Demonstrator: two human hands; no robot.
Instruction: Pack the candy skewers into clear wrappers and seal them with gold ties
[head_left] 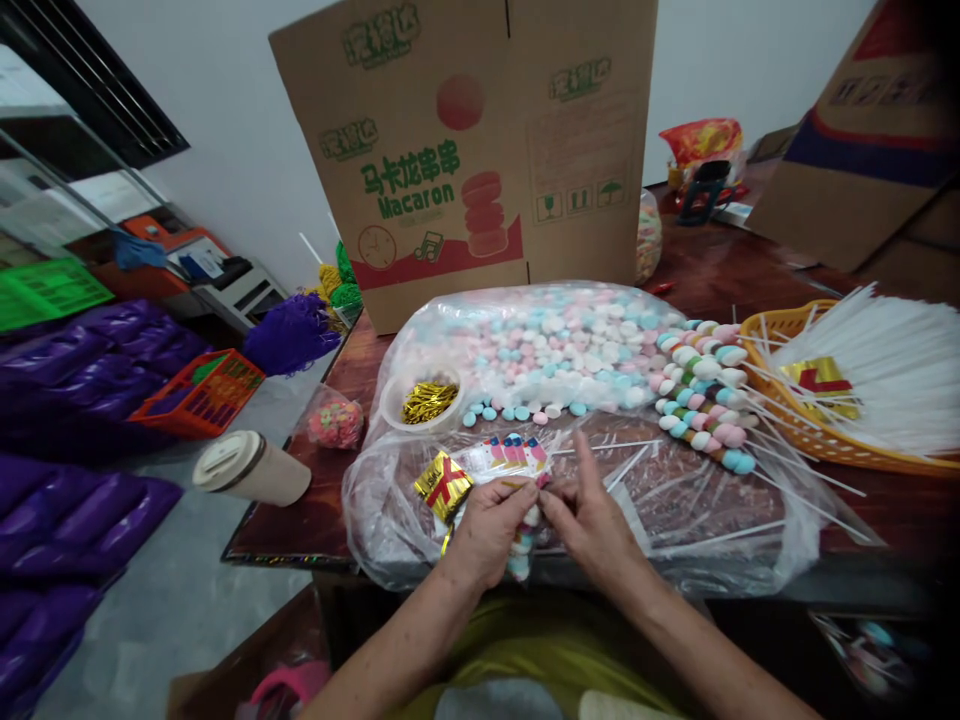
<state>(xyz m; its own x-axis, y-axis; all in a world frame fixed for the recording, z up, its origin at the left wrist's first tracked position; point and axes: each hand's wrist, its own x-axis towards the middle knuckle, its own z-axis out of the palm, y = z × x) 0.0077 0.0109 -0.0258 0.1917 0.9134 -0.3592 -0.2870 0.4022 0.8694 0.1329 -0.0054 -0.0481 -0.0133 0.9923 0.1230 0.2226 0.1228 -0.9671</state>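
My left hand [489,522] is closed in a pinch at the upper end of a candy skewer [520,563], whose pastel pieces hang below the fingers. My right hand [596,522] meets it there, thumb and fingers pinching the same end and one finger stretched upward. A thin gold strip shows at the left fingertips, and a small pink bit sits between both hands. Beside my left hand lies a gold square with a red bow [444,485]. Just beyond the hands are colourful printed cards [514,453]. My palms hide much of the skewer.
A clear plastic bag of pastel candies [555,345] spreads behind a bowl of gold twist ties [430,402]. Finished candy skewers [705,390] lie right, near an orange basket [795,430] of white sticks. A cup [251,468] stands left; a cardboard box [480,150] rises behind.
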